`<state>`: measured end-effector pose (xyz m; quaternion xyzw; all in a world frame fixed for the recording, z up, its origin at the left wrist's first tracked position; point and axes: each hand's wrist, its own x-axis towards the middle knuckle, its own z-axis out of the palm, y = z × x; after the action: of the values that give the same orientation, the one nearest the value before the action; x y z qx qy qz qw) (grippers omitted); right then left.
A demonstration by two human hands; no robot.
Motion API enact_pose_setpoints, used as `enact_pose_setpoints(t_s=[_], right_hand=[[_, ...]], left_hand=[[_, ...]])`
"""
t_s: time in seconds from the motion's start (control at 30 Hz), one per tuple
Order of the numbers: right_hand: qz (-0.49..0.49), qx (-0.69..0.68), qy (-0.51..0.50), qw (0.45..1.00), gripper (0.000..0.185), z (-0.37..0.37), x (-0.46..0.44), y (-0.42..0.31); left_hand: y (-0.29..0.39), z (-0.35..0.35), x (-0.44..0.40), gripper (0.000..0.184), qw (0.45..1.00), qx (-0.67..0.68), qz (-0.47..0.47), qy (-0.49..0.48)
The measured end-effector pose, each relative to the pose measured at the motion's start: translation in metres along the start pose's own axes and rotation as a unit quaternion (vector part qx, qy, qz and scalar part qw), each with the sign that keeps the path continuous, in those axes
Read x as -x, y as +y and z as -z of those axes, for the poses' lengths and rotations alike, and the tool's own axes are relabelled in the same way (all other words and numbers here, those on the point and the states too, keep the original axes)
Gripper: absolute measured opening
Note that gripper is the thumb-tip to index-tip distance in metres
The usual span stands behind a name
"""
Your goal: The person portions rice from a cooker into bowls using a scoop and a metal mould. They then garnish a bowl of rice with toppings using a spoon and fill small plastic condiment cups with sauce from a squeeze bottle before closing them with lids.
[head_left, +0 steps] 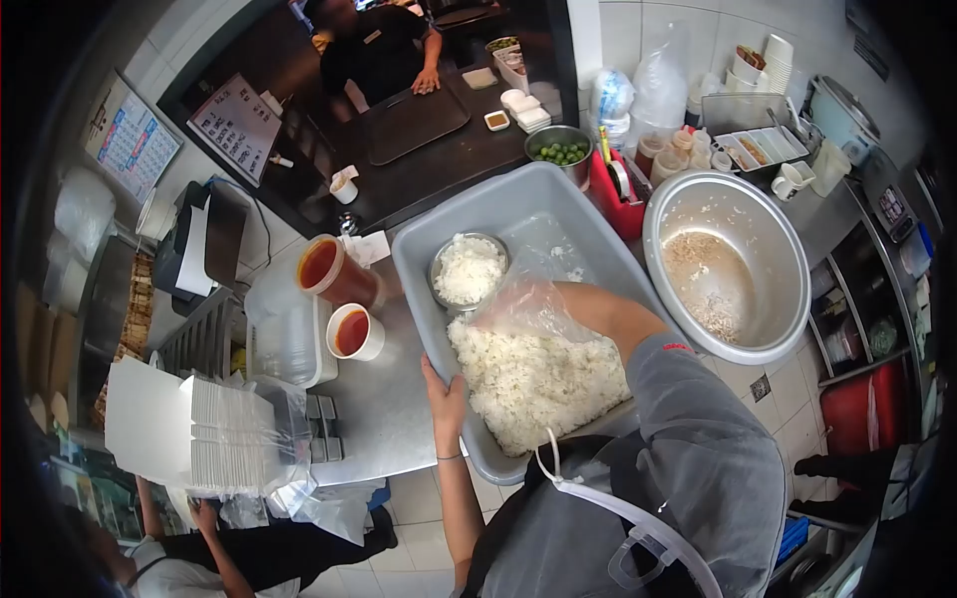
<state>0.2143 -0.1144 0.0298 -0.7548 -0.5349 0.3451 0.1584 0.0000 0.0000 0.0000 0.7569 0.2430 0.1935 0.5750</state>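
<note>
Rice [538,394] below right hand [513,302]; left hand [445,394] holds tub [603,234]

Restaurant kitchen, commercial, takeaway trade likely. Evidence: steel counter [389,424] carrying a big grey tub [598,231] of cooked rice [538,389], quantity well beyond household. Oversized metal pot [778,254] beside it, grains stuck inside. Stacked white takeaway boxes [231,439]; cluster of squeeze bottles [682,148]; stacked paper cups [778,55]. Opening onto a dark serving ledge [394,199] with a brown tray [419,125]; person in black, name tag on shirt [369,60], behind it. Handwritten whiteboard [235,130] alongside. Tiled floor [797,414].
</note>
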Motion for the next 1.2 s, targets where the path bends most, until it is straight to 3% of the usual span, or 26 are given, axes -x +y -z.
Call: enact_pose_setpoints(t_s=[0.07, 0.17, 0.23, 0.3, 0.33, 0.43, 0.63, 0.7, 0.73, 0.83, 1.2], right_hand=[[0.105, -0.011, 0.014, 0.994, 0.048, -0.026, -0.01, 0.013], [0.21, -0.122, -0.096, 0.965, 0.045, -0.018, -0.022, 0.052], [0.128, -0.425, -0.192, 0.875, 0.043, -0.039, -0.03, 0.067], [0.115, -0.291, -0.165, 0.935, 0.043, -0.053, -0.026, 0.071], [0.141, 0.003, -0.081, 0.987, 0.043, -0.06, -0.004, 0.053], [0.137, 0.001, -0.08, 0.987, 0.045, -0.082, 0.002, 0.077], [0.251, -0.034, 0.149, 0.956, 0.052, -0.094, -0.001, 0.091], [0.253, 0.059, 0.152, 0.954, 0.05, -0.094, 0.002, 0.102], [0.143, 0.056, 0.065, 0.986, 0.049, -0.063, 0.027, 0.068], [0.059, -0.104, -0.026, 0.993, 0.045, -0.054, 0.027, 0.071], [0.073, -0.083, 0.037, 0.993, 0.041, -0.066, -0.086, 0.03]], left_hand=[[0.001, 0.005, 0.014, 0.067, 1.0, 0.007, 0.003, 0.001], [-0.008, -0.007, -0.004, 0.064, 0.999, 0.052, -0.006, 0.006], [-0.003, -0.008, -0.001, 0.064, 0.998, 0.055, 0.009, 0.011], [0.0, -0.006, -0.001, 0.064, 0.999, 0.048, 0.006, 0.019], [-0.001, -0.006, -0.002, 0.064, 0.999, 0.04, -0.001, 0.023], [0.002, -0.008, 0.001, 0.063, 0.999, 0.032, -0.005, 0.019], [0.01, -0.007, 0.003, 0.061, 0.999, 0.044, 0.011, 0.009], [0.014, -0.008, 0.004, 0.062, 0.999, 0.047, 0.023, 0.002], [0.011, -0.007, 0.004, 0.062, 0.999, 0.043, 0.021, 0.0], [0.005, -0.007, 0.002, 0.063, 0.999, 0.054, 0.004, 0.001], [0.013, -0.007, 0.006, 0.064, 0.999, 0.032, 0.004, 0.018]])
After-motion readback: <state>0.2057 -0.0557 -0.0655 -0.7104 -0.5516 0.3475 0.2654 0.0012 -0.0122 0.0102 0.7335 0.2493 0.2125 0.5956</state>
